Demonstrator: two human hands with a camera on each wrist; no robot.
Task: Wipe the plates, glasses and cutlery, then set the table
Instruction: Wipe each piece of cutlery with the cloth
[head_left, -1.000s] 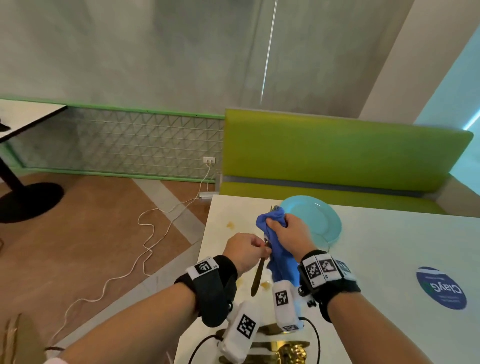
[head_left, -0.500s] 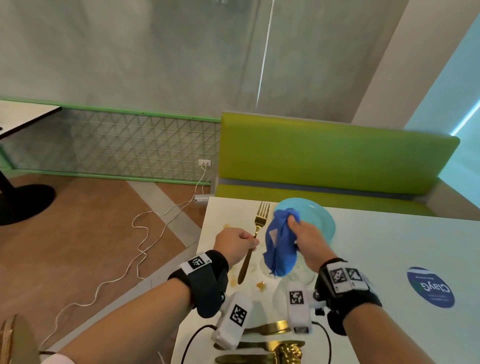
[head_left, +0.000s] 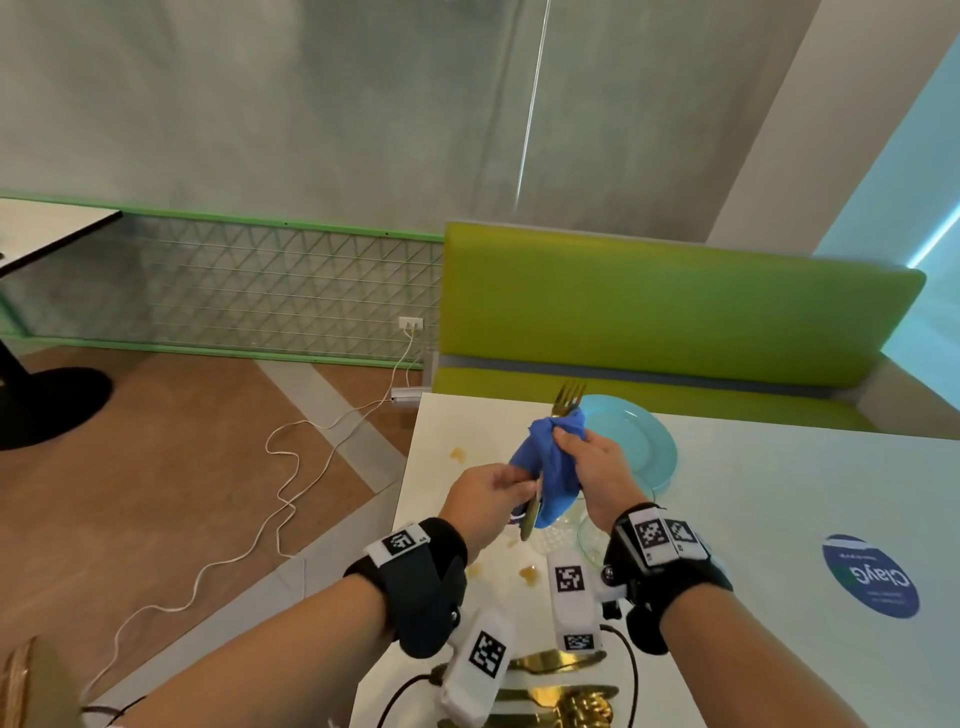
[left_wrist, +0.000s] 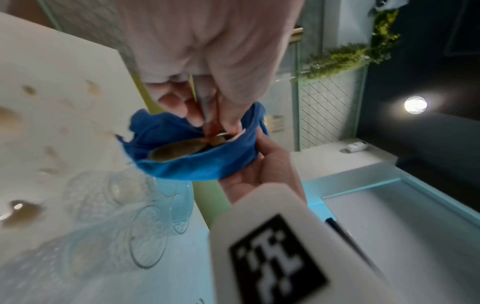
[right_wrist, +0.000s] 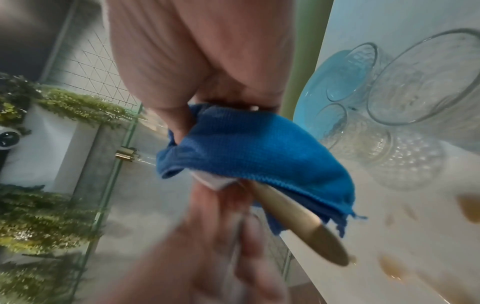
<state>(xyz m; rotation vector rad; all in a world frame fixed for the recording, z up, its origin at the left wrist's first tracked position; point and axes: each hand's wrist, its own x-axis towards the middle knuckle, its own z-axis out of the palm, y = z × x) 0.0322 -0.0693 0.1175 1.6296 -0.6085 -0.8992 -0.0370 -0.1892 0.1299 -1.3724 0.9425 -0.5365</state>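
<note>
My left hand (head_left: 498, 486) pinches the handle of a gold fork (head_left: 569, 397), whose tines stick up past the blue cloth (head_left: 550, 467). My right hand (head_left: 587, 457) grips that cloth, wrapped around the fork's shaft above the white table (head_left: 779, 519). In the left wrist view the handle end (left_wrist: 182, 150) lies in the cloth's fold (left_wrist: 197, 166). The right wrist view shows the handle end (right_wrist: 309, 232) poking out below the cloth (right_wrist: 259, 152). A light blue plate (head_left: 641, 441) sits just behind my hands. Patterned glasses (right_wrist: 415, 86) stand beside it.
More gold cutlery (head_left: 561, 680) lies at the table's near edge under my wrists. Brownish spill spots (head_left: 530, 574) mark the tabletop. A green bench (head_left: 670, 312) stands behind the table. A white cable (head_left: 291, 467) trails over the floor at left. A blue sticker (head_left: 872, 577) is at right.
Half a second ago the cloth was off the fork, to its right. Now my right hand has brought it back around the shaft, and only the tines show above it.
</note>
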